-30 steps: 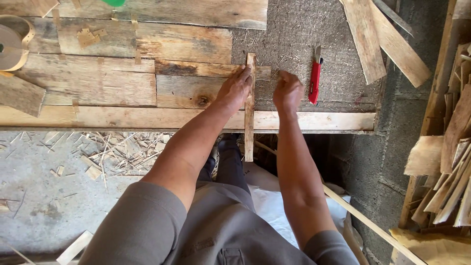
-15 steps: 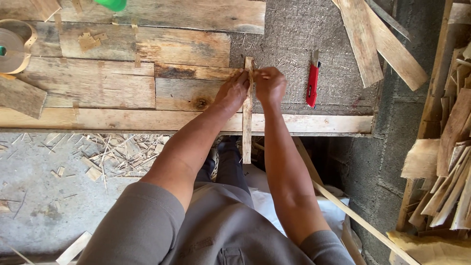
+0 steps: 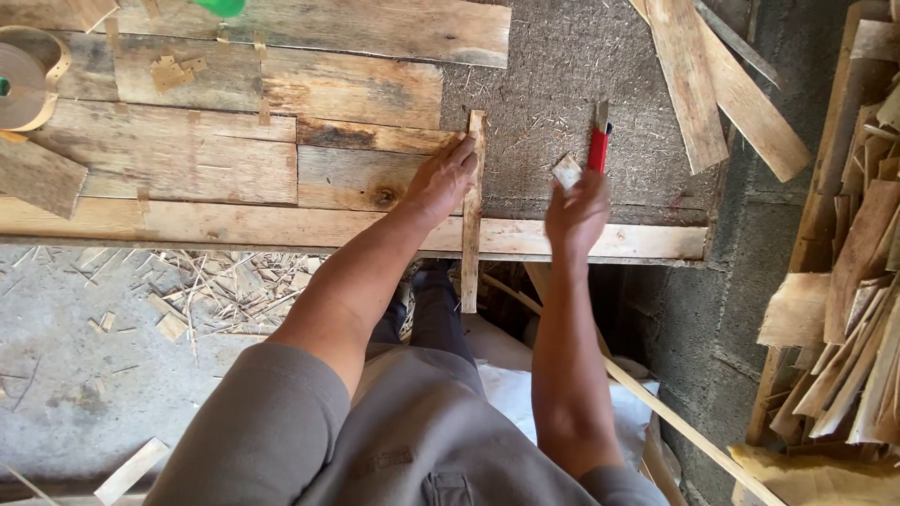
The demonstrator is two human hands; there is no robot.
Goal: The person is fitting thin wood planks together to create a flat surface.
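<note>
A narrow wooden strip (image 3: 472, 214) lies across the plank bench (image 3: 234, 159), its near end sticking out over the front edge. My left hand (image 3: 441, 178) presses flat on the bench with its fingers against the strip's left side. To the right of the strip, my right hand (image 3: 577, 211) is raised a little and pinches a small pale wood chip (image 3: 566, 171). A red utility knife (image 3: 597, 142) lies on the grey mat just beyond that hand.
A roll of brown tape (image 3: 23, 84) sits at the bench's far left. Loose boards (image 3: 712, 84) lean at the top right, and a stack of wood offcuts (image 3: 853, 309) fills the right side. Shavings (image 3: 206, 286) litter the concrete floor.
My right hand left the strip, moved right and lifted with a small wood chip in its fingers. My left hand stayed on the strip.
</note>
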